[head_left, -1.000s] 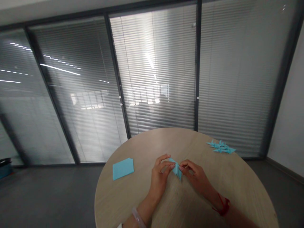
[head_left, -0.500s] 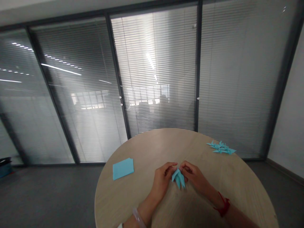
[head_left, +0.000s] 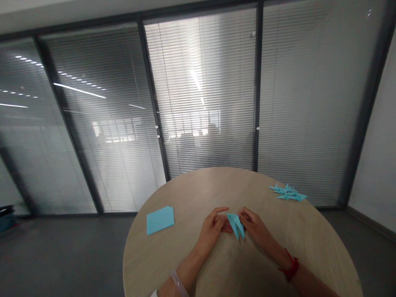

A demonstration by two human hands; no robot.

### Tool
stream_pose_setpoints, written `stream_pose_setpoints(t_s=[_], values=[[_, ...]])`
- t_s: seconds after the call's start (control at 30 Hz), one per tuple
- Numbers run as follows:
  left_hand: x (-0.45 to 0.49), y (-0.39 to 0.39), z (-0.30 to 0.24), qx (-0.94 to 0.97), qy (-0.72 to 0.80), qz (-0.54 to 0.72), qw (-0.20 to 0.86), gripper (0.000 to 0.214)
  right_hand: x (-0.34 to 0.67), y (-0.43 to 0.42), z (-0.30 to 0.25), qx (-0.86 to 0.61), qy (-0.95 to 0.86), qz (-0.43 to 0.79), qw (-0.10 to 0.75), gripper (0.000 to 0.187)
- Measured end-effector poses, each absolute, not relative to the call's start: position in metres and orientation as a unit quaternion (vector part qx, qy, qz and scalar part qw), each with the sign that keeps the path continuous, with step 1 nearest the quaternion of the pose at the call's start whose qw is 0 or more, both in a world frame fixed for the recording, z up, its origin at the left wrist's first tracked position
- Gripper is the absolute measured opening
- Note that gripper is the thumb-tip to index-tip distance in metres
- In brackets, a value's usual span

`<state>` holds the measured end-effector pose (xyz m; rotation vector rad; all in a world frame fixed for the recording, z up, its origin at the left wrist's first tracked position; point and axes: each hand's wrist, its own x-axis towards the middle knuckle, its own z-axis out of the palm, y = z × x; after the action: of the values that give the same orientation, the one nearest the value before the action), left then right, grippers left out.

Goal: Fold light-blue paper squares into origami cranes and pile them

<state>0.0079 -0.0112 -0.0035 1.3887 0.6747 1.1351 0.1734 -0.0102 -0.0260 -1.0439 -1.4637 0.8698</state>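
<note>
Folded paper [head_left: 236, 225]: pointing its tips toward six o'clock above the table [head_left: 204, 189]; probably handling light, thin, easily creased, so favouring holding by upper edges. With right hand [head_left: 253, 221], pinching its two-o'clock edge; with left hand [head_left: 213, 225], curling fingers by nine o'clock, grip there not discernible.

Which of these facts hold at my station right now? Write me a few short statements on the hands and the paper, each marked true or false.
1. The right hand holds the folded blue paper. True.
2. The flat blue paper lies on the table, left of the left hand. True.
3. No folded pieces lie on the table. False: a pile of folded blue pieces lies near its far right edge.
4. The right hand's wrist band is green. False: it is a red band.
</note>
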Motion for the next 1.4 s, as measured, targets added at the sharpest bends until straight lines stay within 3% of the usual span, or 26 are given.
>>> stream_pose_setpoints(t_s=[0.9,1.13,1.27,1.4], values=[[0.008,-0.006,-0.011,0.623,0.311,0.458,0.552,0.040,0.176,-0.005,-0.032,-0.422,-0.607,0.411,0.534,0.039],[0.005,-0.005,-0.008,0.650,0.344,0.465,0.492,0.026,0.177,-0.015,-0.021,-0.406,-0.659,0.279,0.569,0.035],[0.005,-0.004,-0.011,0.685,0.374,0.451,0.433,0.032,0.177,-0.021,-0.017,-0.354,-0.740,0.212,0.532,0.030],[0.006,-0.003,-0.016,0.697,0.387,0.448,0.406,0.034,0.178,-0.018,-0.020,-0.398,-0.722,0.187,0.534,0.022]])
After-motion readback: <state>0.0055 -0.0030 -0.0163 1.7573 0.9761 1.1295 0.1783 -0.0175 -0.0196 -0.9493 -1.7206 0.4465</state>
